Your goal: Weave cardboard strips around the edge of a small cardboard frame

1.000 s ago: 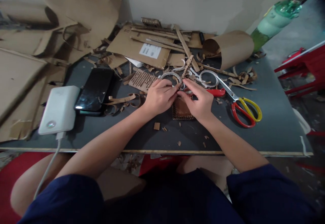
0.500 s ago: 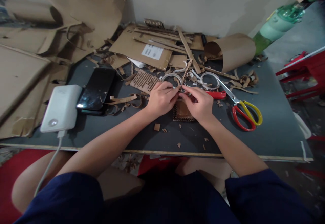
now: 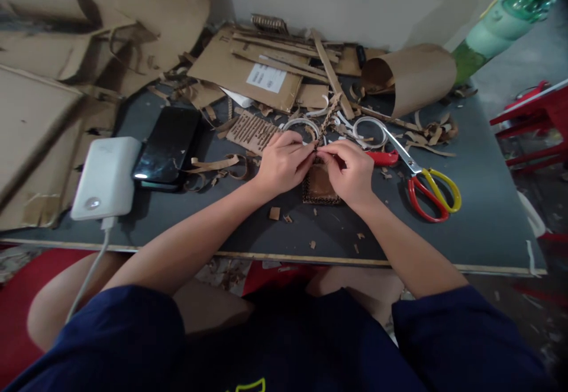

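Both hands meet over a small square cardboard piece (image 3: 322, 185) edged with corrugated strip. A narrow corrugated cardboard strip (image 3: 329, 113) rises from between the fingertips toward the back. My left hand (image 3: 286, 158) is closed, pinching that strip from the left. From the right, my right hand (image 3: 352, 170) pinches it too, thumb and forefinger together. The fingers hide the spot where strip and square piece come together. Just behind the hands lies a roll of white tape (image 3: 302, 123), partly covered. A red-handled tool (image 3: 382, 158) shows beside my right hand.
Scissors (image 3: 412, 170) with red and yellow handles lie to the right. A phone (image 3: 168, 143) and a white power bank (image 3: 106, 177) with a cable are at left. Cardboard sheets (image 3: 38, 143), strips and scraps crowd the back; a cardboard tube (image 3: 421, 78) stands near a green bottle (image 3: 499, 31).
The whole view has shifted slightly, so the table sits a little higher. My right hand's fingers have moved slightly on the strip; both hands stay together over the square piece.
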Tool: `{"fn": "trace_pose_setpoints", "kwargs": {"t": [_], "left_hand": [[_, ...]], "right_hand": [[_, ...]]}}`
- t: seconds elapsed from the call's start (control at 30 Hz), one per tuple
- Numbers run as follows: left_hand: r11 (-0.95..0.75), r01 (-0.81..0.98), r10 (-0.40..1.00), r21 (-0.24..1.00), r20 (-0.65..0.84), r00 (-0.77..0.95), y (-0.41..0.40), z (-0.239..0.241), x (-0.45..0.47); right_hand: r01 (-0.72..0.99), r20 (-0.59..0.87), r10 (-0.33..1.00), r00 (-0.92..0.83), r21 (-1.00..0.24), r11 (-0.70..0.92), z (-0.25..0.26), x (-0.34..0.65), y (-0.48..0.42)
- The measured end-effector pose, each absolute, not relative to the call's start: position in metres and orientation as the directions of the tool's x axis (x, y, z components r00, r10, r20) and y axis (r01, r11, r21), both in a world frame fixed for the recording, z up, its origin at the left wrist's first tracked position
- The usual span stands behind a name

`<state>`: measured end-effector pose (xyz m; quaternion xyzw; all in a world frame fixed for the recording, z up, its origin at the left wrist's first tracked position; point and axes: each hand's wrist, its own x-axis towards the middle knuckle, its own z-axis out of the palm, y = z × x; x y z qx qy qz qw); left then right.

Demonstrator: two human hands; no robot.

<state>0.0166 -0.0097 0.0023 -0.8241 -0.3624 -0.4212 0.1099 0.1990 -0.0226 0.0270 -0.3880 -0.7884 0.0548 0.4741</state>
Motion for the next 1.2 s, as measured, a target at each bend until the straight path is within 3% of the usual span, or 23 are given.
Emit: {"fn": "trace_pose_setpoints", "kwargs": {"t": [0.3, 0.53, 0.73, 0.93, 1.2], "left_hand": [[-0.736, 0.675, 0.442, 0.061, 0.798, 0.41, -0.006, 0.004, 0.014], [-0.746, 0.661, 0.442, 0.086, 0.805, 0.394, -0.005, 0.003, 0.013], [-0.746, 0.66, 0.402, 0.083, 0.847, 0.348, -0.005, 0.006, 0.012], [-0.745, 0.662, 0.389, 0.076, 0.856, 0.34, -0.008, 0.009, 0.012], [-0.772, 0.631, 0.372, 0.073, 0.857, 0.357, -0.005, 0.005, 0.011]], "right_hand": [[0.472, 0.684, 0.681, -0.262, -0.525, 0.708, 0.026, 0.202, -0.016], [0.496, 0.672, 0.696, -0.252, -0.528, 0.689, 0.026, 0.199, -0.017], [0.477, 0.625, 0.766, -0.153, -0.632, 0.611, 0.023, 0.19, -0.023], [0.505, 0.713, 0.687, -0.141, -0.545, 0.669, 0.022, 0.191, -0.025], [0.51, 0.742, 0.608, -0.283, -0.421, 0.75, 0.025, 0.193, -0.022]]}}
